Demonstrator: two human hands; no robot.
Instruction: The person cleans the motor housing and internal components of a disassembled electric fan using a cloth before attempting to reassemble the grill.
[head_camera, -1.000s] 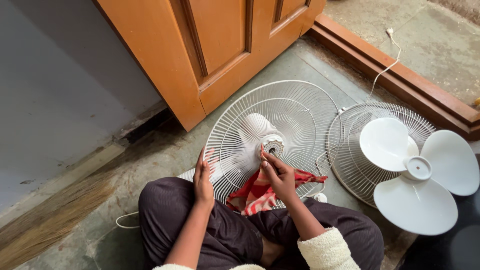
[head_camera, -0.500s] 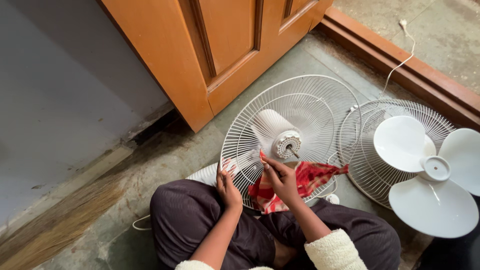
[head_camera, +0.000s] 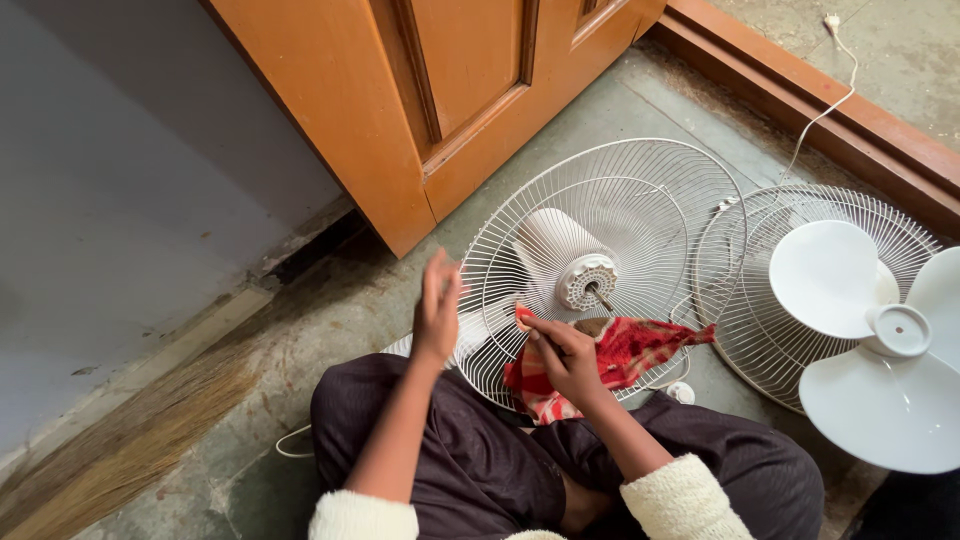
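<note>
Two bare hands work at a white wire fan guard that lies tilted on the concrete floor, with the motor housing and its thin shaft in the middle. The right hand is closed on a red checked cloth and presses one corner of it against the wires in the lower part of the guard, just below the motor. The left hand is a little blurred; it is raised at the left rim of the guard with the fingers straight and close together, holding nothing, and I cannot tell if it touches the wires. Right of the guard lies a second guard, flat on the floor, and a white fan blade with three wings rests on it. A white cord runs over the wooden threshold. Behind the guard stands an orange wooden door, and a broom lies at the lower left
</note>
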